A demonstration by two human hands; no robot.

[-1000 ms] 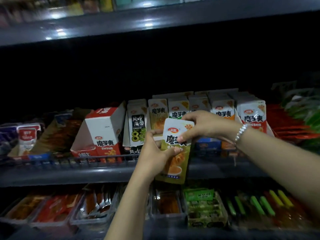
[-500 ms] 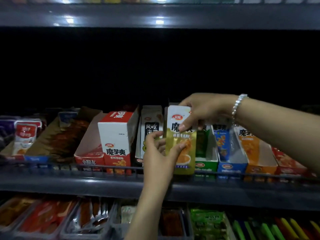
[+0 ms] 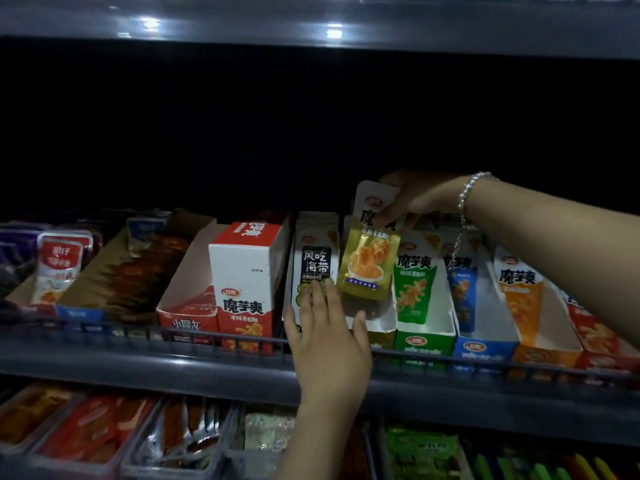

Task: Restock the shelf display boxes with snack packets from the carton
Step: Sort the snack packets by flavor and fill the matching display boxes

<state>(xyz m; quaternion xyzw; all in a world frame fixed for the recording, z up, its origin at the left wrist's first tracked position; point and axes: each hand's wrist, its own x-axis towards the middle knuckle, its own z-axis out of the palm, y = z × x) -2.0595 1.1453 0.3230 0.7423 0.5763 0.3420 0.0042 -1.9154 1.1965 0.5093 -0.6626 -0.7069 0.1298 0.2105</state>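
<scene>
The right hand [image 3: 420,199] pinches the white top edge of a gold snack packet [image 3: 369,258] and holds it upright, slightly tilted, above the open gold display box [image 3: 379,329], the packet's lower edge just inside the box's cut-away front. The left hand [image 3: 327,336] is spread wide with fingers straight, its fingertips [image 3: 317,289] resting against the black-and-white packet [image 3: 315,258] that stands immediately left of the gold display box, its thumb by the box's front lip. A beaded bracelet [image 3: 469,194] circles the right wrist (a short strand of it hangs down over the packets behind). Right of the gold display box stands a green display box [image 3: 424,337] with a green packet upright in it, then a blue box [image 3: 483,348] and an orange box [image 3: 543,355]. Left of the gold display box, past the black-and-white packet, a closed red-and-white carton [image 3: 244,282] stands on end. All of these sit on a dark shelf [image 3: 138,365] behind a low wire rail; the back of the shelf is too dark to make out
</scene>
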